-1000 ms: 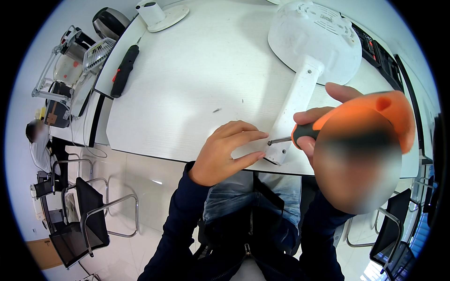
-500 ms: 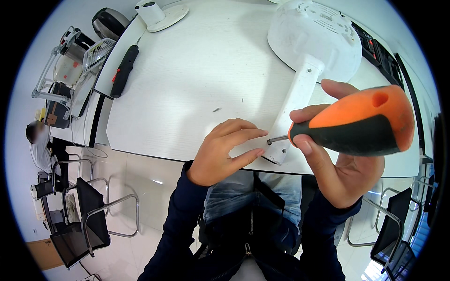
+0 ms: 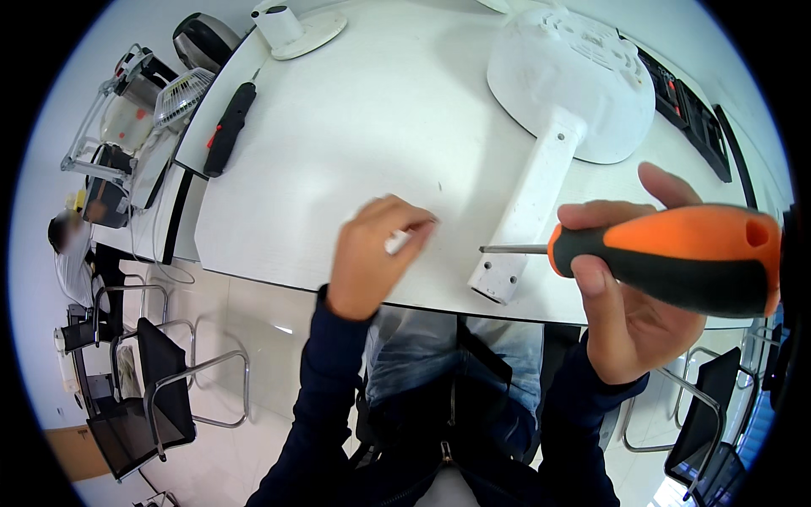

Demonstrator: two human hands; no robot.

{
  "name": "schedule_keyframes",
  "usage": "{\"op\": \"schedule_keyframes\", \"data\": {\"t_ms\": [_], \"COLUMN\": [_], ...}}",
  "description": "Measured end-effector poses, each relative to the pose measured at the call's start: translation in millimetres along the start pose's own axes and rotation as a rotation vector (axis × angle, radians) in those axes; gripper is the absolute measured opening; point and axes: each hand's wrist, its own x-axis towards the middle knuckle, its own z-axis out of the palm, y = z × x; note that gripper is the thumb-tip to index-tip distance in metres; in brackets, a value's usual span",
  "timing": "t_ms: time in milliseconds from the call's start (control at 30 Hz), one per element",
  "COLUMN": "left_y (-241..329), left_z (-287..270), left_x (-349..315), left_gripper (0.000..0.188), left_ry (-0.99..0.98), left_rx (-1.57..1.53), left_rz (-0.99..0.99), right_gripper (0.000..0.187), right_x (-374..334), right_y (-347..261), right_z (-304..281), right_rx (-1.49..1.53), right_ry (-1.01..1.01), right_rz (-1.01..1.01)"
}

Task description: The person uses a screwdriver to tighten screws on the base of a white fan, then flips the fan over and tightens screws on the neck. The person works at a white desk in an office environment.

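Note:
My right hand (image 3: 629,317) grips an orange and black screwdriver (image 3: 688,258). Its metal shaft points left, with the tip above the lower end of a white neck (image 3: 528,198). Two dark screw holes show at that end, and another sits higher up. The neck joins a white round vented housing (image 3: 583,84) lying on the table. Left of the neck, my left hand (image 3: 372,258) is closed in a pinch over the table. Something tiny and dark shows at its fingertips, too small to make out.
A black power screwdriver (image 3: 230,131) lies on the table's left side. Behind it stands a white round base with a short post (image 3: 291,34). A black tool case (image 3: 688,110) is at the far right. Chairs (image 3: 165,380) flank the table; a person (image 3: 76,253) sits far left.
My left hand has drawn back left from the neck's end and closed its fingers. The screwdriver has moved right and down, its tip lifting off the screw hole.

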Motion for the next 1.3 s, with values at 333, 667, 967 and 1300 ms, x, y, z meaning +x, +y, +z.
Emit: {"op": "schedule_keyframes", "data": {"t_ms": [333,667,967,1300], "left_y": [-40.3,-97.1,-165.6,30.6], "left_z": [-8.7,-50.5,-106.8,36.5], "left_x": [9.7,42.9,59.2,16.0], "left_gripper": [0.005,0.007,0.016,0.068], "left_ry": [0.043,-0.075,0.133,-0.162], "left_rx": [0.455,0.884,0.735,0.420], "left_rz": [0.024,0.155,-0.100,0.249], "right_gripper": [0.029,0.040,0.057,0.055], "right_x": [-8.0,-20.3,-37.3,-43.2], "right_y": [-6.8,0.5,2.8,1.4], "right_z": [2.2,-9.1,-40.7,-27.4], "right_rx": [0.131,0.160,-0.003,-0.046], "right_ry": [0.089,0.144,0.124,0.297], "right_rz": [0.306,0.279,0.135,0.283]}}
